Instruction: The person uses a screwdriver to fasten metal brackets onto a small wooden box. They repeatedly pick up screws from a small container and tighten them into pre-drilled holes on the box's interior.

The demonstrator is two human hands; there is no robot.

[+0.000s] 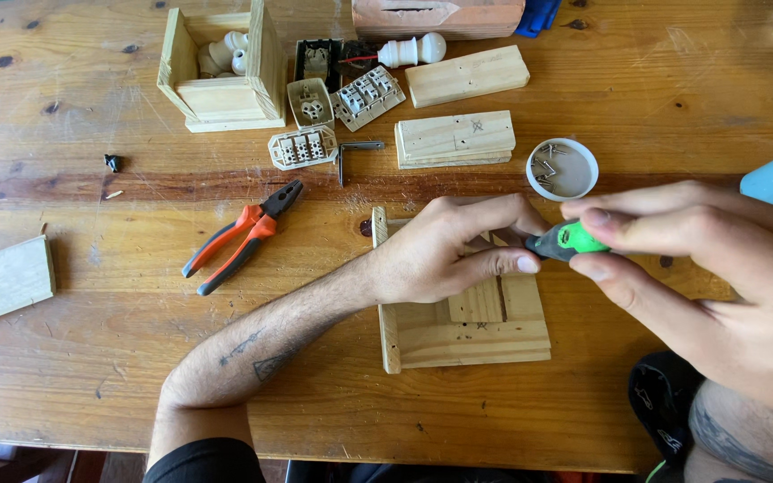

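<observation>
I see head view, looking down on wooden table (73, 376). Left hand (445, 255) lies on small wooden frame (467, 335) near table's front edge, fingers curled, pressing it flat, likely to steady it. Right hand (700, 268) pinches green-handled tool (565, 241), probably screwdriver, tip hidden under left fingers. White cup of screws (563, 169) sits just behind, within easy reach. Orange pliers (243, 234) lie apart, left. Wood blocks (454, 139) and switch parts (304, 148) wait further back.
</observation>
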